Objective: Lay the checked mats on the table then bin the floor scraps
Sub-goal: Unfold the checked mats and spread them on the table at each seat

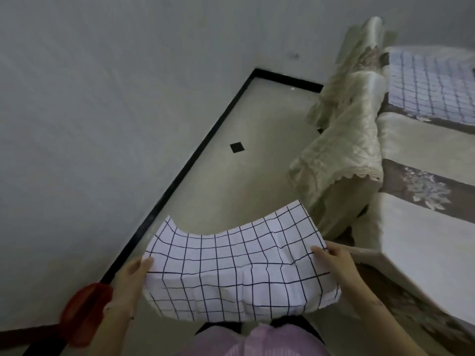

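Observation:
A white checked mat with dark grid lines hangs spread between my hands, low in the frame, over the floor. My left hand pinches its left edge and my right hand pinches its right edge. The mat sags and creases in the middle. A second checked mat lies flat on the table at the far right. A small pale scrap lies on the floor near the far skirting.
The table carries a cream and brown flowered cloth. Chairs with cream lace covers stand along its left side. A grey wall with black skirting runs on the left. A red object sits at lower left.

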